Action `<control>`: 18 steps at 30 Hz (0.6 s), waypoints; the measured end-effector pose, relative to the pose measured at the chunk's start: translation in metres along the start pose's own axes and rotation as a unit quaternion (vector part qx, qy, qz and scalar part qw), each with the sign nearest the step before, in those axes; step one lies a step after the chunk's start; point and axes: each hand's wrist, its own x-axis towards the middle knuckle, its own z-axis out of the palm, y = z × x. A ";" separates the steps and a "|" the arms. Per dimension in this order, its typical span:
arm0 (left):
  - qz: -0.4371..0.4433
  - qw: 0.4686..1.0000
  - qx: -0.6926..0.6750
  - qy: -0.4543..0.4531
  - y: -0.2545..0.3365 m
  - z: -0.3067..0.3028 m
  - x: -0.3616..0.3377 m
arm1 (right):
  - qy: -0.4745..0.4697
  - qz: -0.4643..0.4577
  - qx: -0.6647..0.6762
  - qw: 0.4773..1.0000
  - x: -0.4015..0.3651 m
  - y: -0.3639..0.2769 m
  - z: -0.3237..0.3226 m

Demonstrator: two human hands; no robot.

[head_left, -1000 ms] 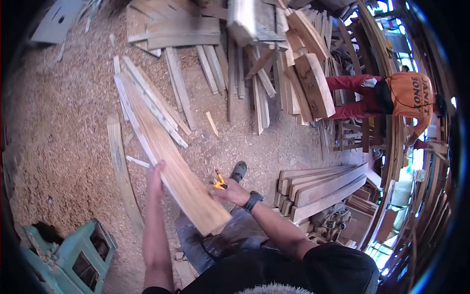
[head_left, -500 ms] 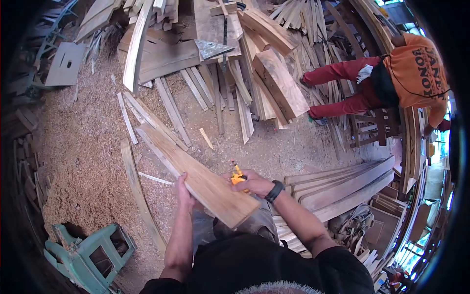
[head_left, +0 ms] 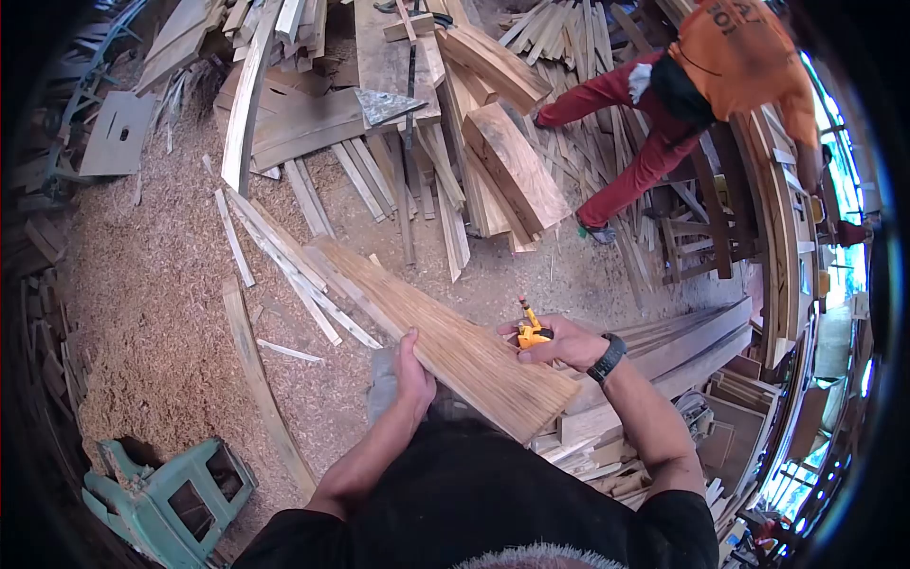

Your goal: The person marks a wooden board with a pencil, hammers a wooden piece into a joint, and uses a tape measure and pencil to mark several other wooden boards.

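A long wooden board [head_left: 445, 327], wider at its near right end, lies slantwise in front of my body. My left hand [head_left: 414, 377] is closed on its near edge, thumb up along the side and the other fingers hidden underneath. My right hand [head_left: 573, 343] is wrapped around a yellow tape measure [head_left: 534, 335] with black parts, right at the board's far edge by the wide end. A thin yellow piece with a red tip sticks up from the tape measure. On my right wrist is a dark watch [head_left: 609, 358].
Thick timber beams [head_left: 517, 171] and stacked planks stand ahead. Wood strips [head_left: 256, 370] and shavings [head_left: 152, 332] cover the floor at left, near a green machine frame [head_left: 180, 493]. A person in an orange shirt [head_left: 735, 57] bends over a bench at right; curved boards [head_left: 682, 356] lie below.
The board has moved right with both my hands, still held, the tape measure going along. The person in orange has shifted left and up in view, legs spread wider. My view has shifted slightly.
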 end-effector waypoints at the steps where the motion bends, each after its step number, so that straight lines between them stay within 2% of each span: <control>1: 0.002 1.000 0.006 -0.002 -0.002 0.005 0.002 | -0.002 0.001 -0.001 1.000 -0.004 -0.001 -0.003; 8: 0.023 1.000 -0.003 0.010 -0.019 0.065 -0.005 | -0.019 -0.027 -0.027 0.999 -0.022 0.001 -0.054; 10: 0.080 0.996 0.039 0.022 -0.032 0.087 -0.008 | -0.034 -0.023 -0.027 0.999 -0.026 0.010 -0.083; 12: 0.117 0.992 0.046 0.025 -0.050 0.108 -0.007 | -0.054 -0.065 -0.100 0.991 -0.029 0.022 -0.117; 18: 0.220 0.971 0.090 0.030 -0.096 0.165 -0.033 | -0.107 -0.058 -0.092 0.988 -0.054 0.041 -0.188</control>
